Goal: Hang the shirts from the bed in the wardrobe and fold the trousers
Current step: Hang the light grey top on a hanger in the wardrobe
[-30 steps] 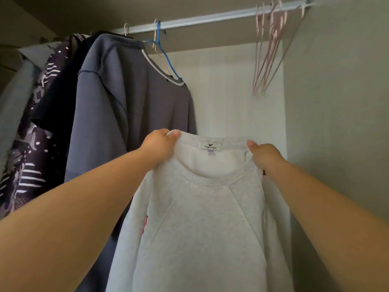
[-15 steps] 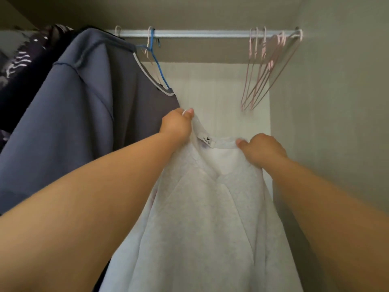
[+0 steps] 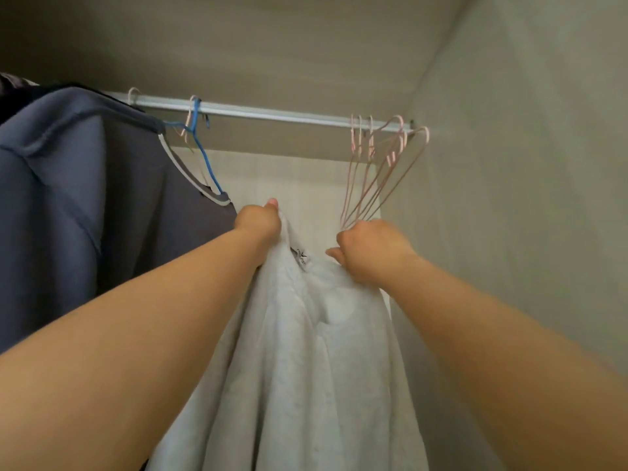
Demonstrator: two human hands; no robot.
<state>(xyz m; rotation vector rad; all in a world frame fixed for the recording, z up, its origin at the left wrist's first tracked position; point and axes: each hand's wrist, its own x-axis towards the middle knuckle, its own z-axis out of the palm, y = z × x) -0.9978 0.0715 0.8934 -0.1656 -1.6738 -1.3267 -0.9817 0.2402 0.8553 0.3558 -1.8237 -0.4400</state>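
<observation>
1. Up at the wardrobe rail (image 3: 272, 113), both hands hold the white sweatshirt (image 3: 306, 351) by its neckline. The left hand (image 3: 260, 220) grips one side and the right hand (image 3: 370, 249) the other, just under the pink hangers (image 3: 373, 164).
2. Looks like the hanging step. Next move probably needs one hand freed to grab a hanger.
3. Count: one sweatshirt, roughly five empty pink hangers, one blue hanger (image 3: 204, 154), one grey-blue shirt (image 3: 85, 198) already hung.

White sweatshirt (image 3: 306, 351): thick cloth, fleecy, matt, faintly heathered; small woven label (image 3: 301, 258) at neck. Grey-blue shirt (image 3: 85, 215): smoother knit cloth, matt, pale ribbed trim at collar. Rail (image 3: 272, 113): pale metal, smooth, soft sheen. Blue hanger (image 3: 204, 154) toward rail's left end: thin, smooth, looks plastic-coated. Pink hangers (image 3: 373, 171) at rail's right end: thin wire, matt coating. Wardrobe wall (image 3: 509, 164): matt, fine grain.
</observation>
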